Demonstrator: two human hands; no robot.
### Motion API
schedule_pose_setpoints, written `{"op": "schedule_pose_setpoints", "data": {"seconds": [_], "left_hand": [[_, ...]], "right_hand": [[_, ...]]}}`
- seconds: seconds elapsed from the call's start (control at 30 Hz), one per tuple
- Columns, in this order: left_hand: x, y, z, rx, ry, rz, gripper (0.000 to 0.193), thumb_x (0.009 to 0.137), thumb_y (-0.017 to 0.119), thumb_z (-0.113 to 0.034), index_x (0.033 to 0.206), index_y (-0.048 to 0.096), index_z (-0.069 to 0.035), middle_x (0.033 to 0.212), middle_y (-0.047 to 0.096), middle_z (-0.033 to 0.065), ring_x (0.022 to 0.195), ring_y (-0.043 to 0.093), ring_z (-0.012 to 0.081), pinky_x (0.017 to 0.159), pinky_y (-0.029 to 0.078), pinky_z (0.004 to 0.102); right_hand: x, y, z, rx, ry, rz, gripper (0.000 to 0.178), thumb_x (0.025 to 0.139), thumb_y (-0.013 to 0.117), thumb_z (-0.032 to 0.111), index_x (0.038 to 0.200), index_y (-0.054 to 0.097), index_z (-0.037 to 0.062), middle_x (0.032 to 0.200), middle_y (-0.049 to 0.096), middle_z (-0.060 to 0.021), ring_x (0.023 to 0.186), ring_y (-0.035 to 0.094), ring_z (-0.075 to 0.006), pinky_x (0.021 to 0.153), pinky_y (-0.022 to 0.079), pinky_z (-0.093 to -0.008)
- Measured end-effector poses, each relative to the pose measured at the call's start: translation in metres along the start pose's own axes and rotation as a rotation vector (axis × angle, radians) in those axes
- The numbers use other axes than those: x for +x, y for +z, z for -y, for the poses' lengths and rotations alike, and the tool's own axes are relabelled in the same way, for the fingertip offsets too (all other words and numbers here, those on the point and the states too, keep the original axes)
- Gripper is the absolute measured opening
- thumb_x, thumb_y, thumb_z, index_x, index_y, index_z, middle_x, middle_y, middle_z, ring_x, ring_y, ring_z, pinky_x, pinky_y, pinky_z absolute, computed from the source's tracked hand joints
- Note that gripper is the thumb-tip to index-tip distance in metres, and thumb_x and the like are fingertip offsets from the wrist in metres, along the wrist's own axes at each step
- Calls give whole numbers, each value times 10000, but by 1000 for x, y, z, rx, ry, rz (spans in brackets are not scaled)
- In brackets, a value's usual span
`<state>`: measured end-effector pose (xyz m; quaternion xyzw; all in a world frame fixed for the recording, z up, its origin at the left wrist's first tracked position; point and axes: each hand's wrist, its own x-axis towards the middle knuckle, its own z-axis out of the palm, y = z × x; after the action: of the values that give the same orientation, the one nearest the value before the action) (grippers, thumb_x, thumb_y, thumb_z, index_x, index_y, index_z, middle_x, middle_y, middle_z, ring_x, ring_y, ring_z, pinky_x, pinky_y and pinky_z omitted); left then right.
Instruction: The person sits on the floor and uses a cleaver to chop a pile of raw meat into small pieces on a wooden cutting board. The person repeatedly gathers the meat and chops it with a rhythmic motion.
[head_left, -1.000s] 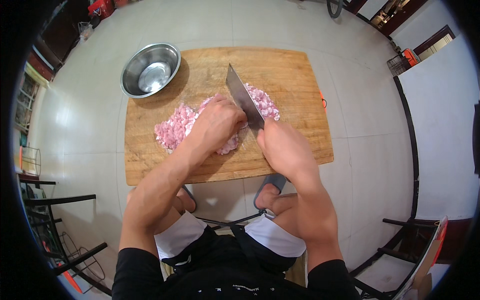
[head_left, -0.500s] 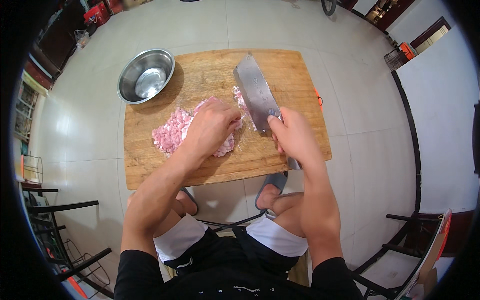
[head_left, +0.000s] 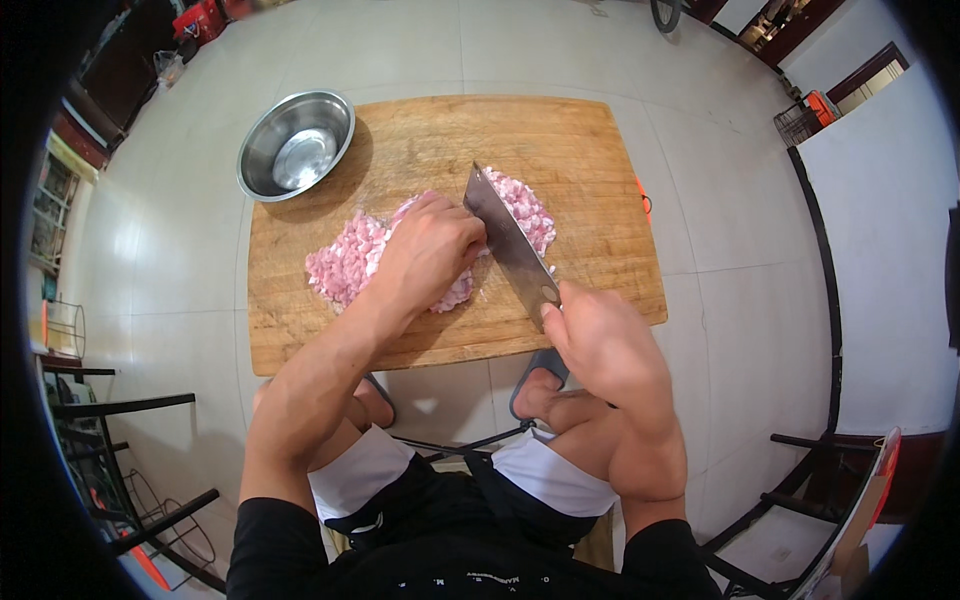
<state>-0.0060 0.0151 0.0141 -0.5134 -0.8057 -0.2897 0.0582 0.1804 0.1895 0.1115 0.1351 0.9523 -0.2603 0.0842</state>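
My right hand (head_left: 605, 335) is wrapped round the handle of a cleaver (head_left: 510, 240), whose broad steel blade slants across the wooden cutting board (head_left: 420, 130). Left of the blade, my left hand (head_left: 432, 245) presses with curled fingers on a pile of diced pink-and-white raw meat (head_left: 345, 262). Its knuckles are beside the blade's face, and the fingertips are tucked out of sight. More cut meat (head_left: 522, 208) lies against the far right side of the blade. Whether the edge touches the board is hidden.
A steel bowl (head_left: 305, 160) with nothing in it stands at the board's far left corner. Dark metal-framed furniture (head_left: 125, 410) is at the left, and a similar frame (head_left: 800, 500) at the right. My knees and slippered feet are below the board's near edge.
My right hand has brought the cleaver nearer to me and turned its blade more upright, uncovering the meat on its right. The left hand stays on the pile, almost unmoved.
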Motion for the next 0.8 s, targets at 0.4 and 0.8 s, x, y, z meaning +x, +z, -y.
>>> {"op": "schedule_pose_setpoints", "data": {"seconds": [0.4, 0.8], "left_hand": [[-3, 6, 10, -3, 53, 12, 97, 851, 822, -124, 889, 758, -60, 894, 752, 102, 938, 707, 333, 952, 541, 458], [-8, -7, 8, -103, 43, 18, 113, 918, 817, -146, 970, 800, -48, 987, 760, 114, 1015, 715, 340, 1002, 537, 471]], "right_hand": [[88, 35, 19, 58, -16, -142, 267, 1059, 608, 197, 1060, 709, -50, 1024, 760, -332, 978, 734, -536, 857, 594, -607], [89, 29, -21, 1011, 105, -105, 176, 998, 674, 106, 1081, 705, -47, 790, 702, -64, 553, 687, -174, 507, 517, -340]]}}
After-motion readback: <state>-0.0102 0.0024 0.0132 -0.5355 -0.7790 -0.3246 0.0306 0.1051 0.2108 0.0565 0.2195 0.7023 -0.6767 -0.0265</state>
